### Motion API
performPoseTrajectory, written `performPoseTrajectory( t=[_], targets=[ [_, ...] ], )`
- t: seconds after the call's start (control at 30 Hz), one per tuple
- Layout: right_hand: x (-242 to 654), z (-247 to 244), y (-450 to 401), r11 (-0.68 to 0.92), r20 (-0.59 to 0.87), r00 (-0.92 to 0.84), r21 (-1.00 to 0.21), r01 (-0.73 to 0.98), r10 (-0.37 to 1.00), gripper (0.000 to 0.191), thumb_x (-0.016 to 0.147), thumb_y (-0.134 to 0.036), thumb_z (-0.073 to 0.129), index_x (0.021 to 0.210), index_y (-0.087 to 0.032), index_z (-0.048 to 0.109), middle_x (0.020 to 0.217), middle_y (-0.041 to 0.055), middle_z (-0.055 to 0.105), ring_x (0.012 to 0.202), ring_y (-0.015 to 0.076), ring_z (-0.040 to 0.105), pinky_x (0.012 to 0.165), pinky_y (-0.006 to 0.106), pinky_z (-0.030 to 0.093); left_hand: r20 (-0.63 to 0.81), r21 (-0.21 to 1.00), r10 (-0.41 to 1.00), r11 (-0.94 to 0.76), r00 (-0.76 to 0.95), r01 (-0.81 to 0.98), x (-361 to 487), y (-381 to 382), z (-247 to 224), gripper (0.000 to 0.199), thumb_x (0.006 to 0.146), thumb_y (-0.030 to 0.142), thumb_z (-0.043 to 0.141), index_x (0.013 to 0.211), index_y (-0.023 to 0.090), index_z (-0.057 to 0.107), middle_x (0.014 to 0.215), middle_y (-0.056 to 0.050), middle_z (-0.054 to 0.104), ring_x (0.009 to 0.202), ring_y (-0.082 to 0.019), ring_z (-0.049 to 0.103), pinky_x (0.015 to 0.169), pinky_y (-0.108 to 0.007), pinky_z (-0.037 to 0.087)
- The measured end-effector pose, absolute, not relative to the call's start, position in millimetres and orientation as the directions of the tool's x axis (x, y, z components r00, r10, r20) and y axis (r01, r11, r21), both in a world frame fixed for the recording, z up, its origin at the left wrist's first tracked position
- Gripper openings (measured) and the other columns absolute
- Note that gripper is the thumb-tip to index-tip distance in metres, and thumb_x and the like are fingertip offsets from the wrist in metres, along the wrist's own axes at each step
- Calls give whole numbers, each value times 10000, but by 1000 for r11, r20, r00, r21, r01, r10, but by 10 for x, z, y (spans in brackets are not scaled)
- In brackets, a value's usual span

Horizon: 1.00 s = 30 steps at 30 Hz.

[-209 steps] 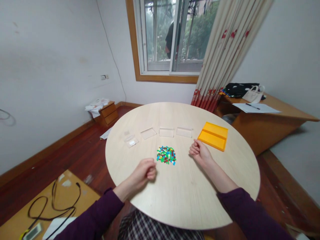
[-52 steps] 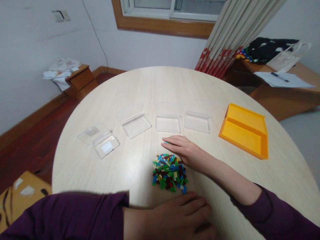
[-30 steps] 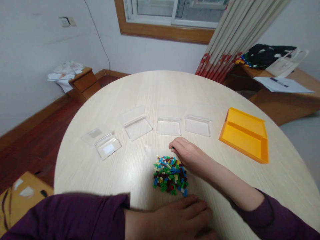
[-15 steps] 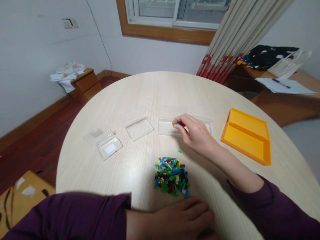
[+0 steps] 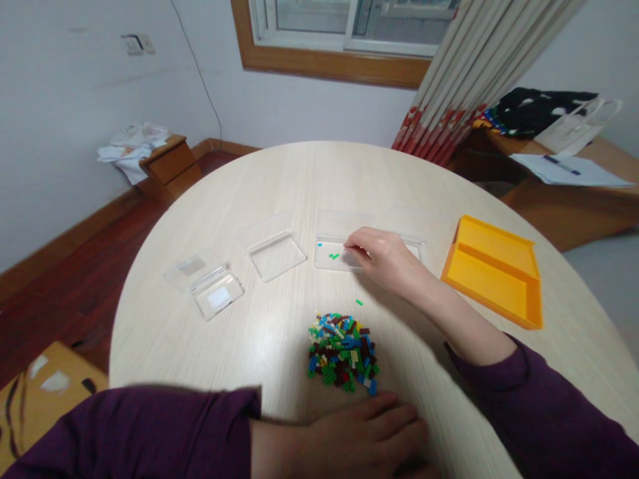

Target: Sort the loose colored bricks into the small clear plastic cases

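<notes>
My right hand point(image 5: 379, 256) is over the right part of a long clear plastic box point(image 5: 327, 267) with its lid open. Its fingertips are pinched together, and anything between them is hidden. Inside that box lie two small green bricks point(image 5: 334, 256) and a blue brick point(image 5: 319, 245). My left hand point(image 5: 359, 429) rests flat on the table, fingers stretched out, just below a heap of small building bricks point(image 5: 342, 352) in green, blue, brown, yellow and white. A single green brick point(image 5: 359, 303) lies between the heap and the long box.
Two smaller clear boxes stand open to the left, a middle box point(image 5: 272, 274) and a small box point(image 5: 206, 307). An open yellow box point(image 5: 492, 283) is at the right. The round table point(image 5: 224, 199) curves away at both sides.
The green and blue bricks that were at my right fingertips now lie in the long clear box. My right hand has shifted only slightly. My left hand has stayed in place.
</notes>
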State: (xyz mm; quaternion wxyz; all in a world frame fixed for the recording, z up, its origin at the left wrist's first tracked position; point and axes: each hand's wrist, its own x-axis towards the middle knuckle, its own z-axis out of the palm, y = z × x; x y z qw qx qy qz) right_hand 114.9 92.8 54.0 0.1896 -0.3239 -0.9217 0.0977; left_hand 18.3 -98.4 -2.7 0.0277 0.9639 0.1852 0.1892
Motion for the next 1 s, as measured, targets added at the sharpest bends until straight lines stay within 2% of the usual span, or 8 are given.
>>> performPoseTrajectory(
  t=[0.07,0.2,0.3,0.43,0.53,0.73,0.87,1.0],
  targets=[
    [1190,648,892,750,171,-738,-280,599,653,208,816,-54,488,749,-140,666,774,83,681,719,168,615,673,280,449,369,125,369,-929,853,347,178,-987,-22,222,933,278,480,1116,196,576,1159,-84,619,1091,-187,572,992,-329,410],
    [1279,742,741,734,-203,-770,-231,639,605,121,775,-107,600,687,-152,670,629,40,648,582,141,583,558,246,399,376,129,378,-925,846,356,174,-987,-9,217,936,267,471,1108,192,582,1158,-82,624,1095,-189,572,997,-328,405],
    [1288,676,634,771,-279,-780,-168,614,560,76,747,-142,670,671,-149,664,632,47,647,591,149,586,542,244,394,375,133,377,-926,847,353,180,-986,-11,215,941,269,465,1102,194,586,1153,-78,627,1100,-190,574,995,-331,408],
    [1268,580,609,826,-165,-833,-127,549,528,188,758,-22,577,640,-151,645,657,60,656,605,140,584,538,235,392,371,130,375,-927,849,353,191,-987,-21,219,946,263,456,1107,197,587,1165,-85,626,1097,-186,579,1008,-339,399],
    [1265,604,678,843,-85,-856,-152,517,510,203,781,-46,553,625,-160,615,601,40,621,552,127,545,516,241,367,384,128,375,-927,844,353,191,-989,-20,221,947,264,451,1106,197,589,1151,-88,634,1080,-186,588,996,-338,410],
    [1223,516,922,811,348,-737,-161,562,580,198,883,-126,437,797,-146,614,738,74,640,664,154,568,615,276,424,363,128,363,-932,858,340,168,-988,-1,233,928,272,496,1126,182,578,1176,-108,615,1099,-197,579,988,-340,419],
    [1236,386,953,837,431,-724,-168,521,538,279,857,-35,366,888,-146,620,803,91,661,752,175,602,679,308,476,387,118,358,-933,850,339,177,-985,-37,213,922,272,506,1103,193,588,1147,-89,621,1099,-195,577,977,-327,423],
    [1312,373,703,901,536,-725,-226,370,432,212,875,-74,420,942,-159,603,883,98,676,823,181,617,715,322,501,392,119,365,-930,844,348,194,-984,-55,212,929,288,494,1094,197,592,1147,-89,617,1089,-193,579,964,-328,432]
  ],
)
